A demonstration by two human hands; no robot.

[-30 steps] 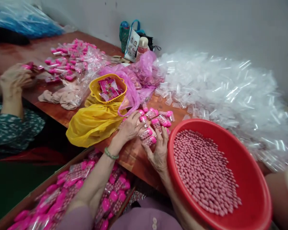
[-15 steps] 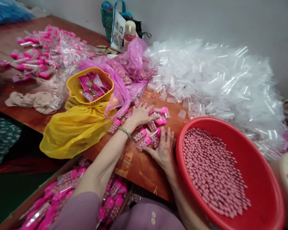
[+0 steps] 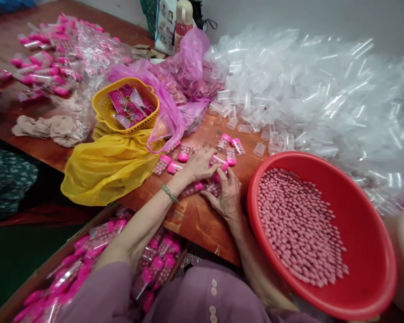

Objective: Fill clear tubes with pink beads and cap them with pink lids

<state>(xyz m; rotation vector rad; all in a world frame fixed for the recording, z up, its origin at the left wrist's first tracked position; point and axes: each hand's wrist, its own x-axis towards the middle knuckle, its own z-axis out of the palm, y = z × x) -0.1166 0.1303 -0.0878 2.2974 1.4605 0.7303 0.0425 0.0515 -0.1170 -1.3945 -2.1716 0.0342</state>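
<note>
Small clear bottles with bright pink caps, filled with pink candy balls (image 3: 211, 187), lie bunched between my two hands on the table. My left hand (image 3: 199, 166), a green bead bracelet at its wrist, curls over the far left side of the bunch. From the right, my right hand (image 3: 228, 197) closes around the same bottles, thumb low and fingers at the top; the fingers of both hands nearly meet. More filled bottles (image 3: 223, 141) lie loose just beyond my hands. My palms hide part of the bunch.
A red basin (image 3: 366, 251) of pink candy balls stands at the right. Behind it rises a heap of clear empty containers (image 3: 306, 98). A yellow basket (image 3: 99, 112) and yellow bag (image 3: 111, 170) sit left. Below the table edge is a box of filled bottles (image 3: 77, 269).
My hands have drawn closer together, and the bottles between them are bunched more tightly. A few bottles now show apart, beyond my fingers. The view has tilted slightly downward.
</note>
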